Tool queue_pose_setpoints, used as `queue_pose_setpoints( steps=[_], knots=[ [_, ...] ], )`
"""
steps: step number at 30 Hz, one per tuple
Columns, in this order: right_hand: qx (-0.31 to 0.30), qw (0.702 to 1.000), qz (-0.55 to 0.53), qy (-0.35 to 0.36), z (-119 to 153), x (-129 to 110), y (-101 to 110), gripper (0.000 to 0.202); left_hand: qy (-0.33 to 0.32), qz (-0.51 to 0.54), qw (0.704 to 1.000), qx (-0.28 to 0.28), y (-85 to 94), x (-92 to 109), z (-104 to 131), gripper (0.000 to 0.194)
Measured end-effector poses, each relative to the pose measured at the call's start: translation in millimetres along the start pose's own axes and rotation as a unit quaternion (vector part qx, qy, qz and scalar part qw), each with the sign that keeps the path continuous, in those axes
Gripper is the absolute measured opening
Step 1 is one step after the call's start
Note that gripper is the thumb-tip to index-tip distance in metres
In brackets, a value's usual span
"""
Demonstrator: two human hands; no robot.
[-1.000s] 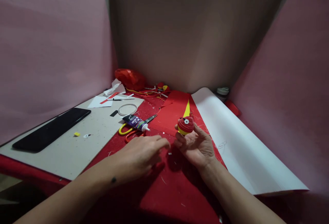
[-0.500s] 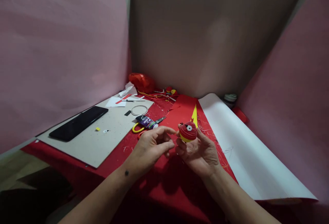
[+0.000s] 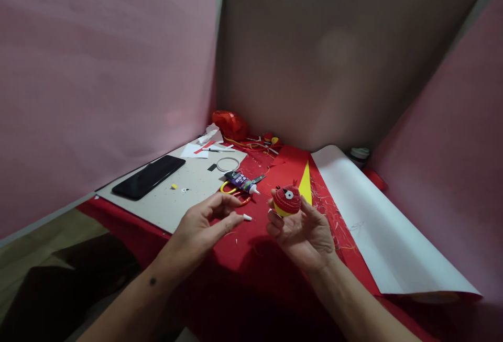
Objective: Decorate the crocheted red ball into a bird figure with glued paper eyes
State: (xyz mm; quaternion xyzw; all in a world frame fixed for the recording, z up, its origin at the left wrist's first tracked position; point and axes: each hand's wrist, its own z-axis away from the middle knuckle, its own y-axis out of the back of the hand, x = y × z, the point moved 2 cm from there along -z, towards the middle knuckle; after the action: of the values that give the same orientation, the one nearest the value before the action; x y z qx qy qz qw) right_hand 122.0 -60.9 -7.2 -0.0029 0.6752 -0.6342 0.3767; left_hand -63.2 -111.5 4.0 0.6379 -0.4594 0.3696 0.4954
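My right hand (image 3: 302,234) has its fingers closed around a small red and yellow bird figure (image 3: 286,201), made of coiled ridged material. One white eye with a dark pupil faces up, and a little red crest stands on its top. To its left, my left hand (image 3: 210,221) is held with thumb and forefinger apart, apparently gripping nothing. A small white cap (image 3: 247,217) shows just past the thumb tip; whether they touch is hard to tell. Beyond that hand, a dark glue tube (image 3: 240,181) with a bare white nozzle lies across scissors (image 3: 228,187) with yellow and red handles.
A grey board (image 3: 157,211) on the left bears a black phone (image 3: 149,176), a yellow bit (image 3: 174,187) and a ring of wire (image 3: 228,164). At right curls a white sheet (image 3: 377,221). A yellow strip (image 3: 306,182) and a red plastic bag (image 3: 230,123) lie farther back.
My left hand has drawn back leftward from the bird figure, and the white cap now shows. My right hand still holds the figure. The whole view has shifted slightly.
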Motion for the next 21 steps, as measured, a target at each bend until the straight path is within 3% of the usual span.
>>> queue_pose_setpoints(
  steps=[2,6,13,17,21],
  knots=[
    [-0.007,1.0,0.006,-0.008,-1,7,-6,0.034,-0.017,0.013,0.999,0.03,-3.2,5,2,0.017],
    [-0.024,1.0,0.008,-0.008,-4,16,-16,0.029,-0.137,-0.007,0.989,0.06,-13.7,16,10,0.012],
    [-0.049,0.998,-0.027,-0.01,-5,29,-28,0.032,-0.306,-0.104,0.934,0.154,-23.3,19,9,0.017],
    [-0.056,0.997,-0.038,-0.023,-4,33,-33,0.032,-0.332,-0.108,0.923,0.159,-25.9,17,6,0.012],
    [-0.04,0.998,-0.054,-0.018,-5,34,-32,0.028,-0.317,-0.135,0.925,0.158,-26.5,15,8,0.007]
  ],
)
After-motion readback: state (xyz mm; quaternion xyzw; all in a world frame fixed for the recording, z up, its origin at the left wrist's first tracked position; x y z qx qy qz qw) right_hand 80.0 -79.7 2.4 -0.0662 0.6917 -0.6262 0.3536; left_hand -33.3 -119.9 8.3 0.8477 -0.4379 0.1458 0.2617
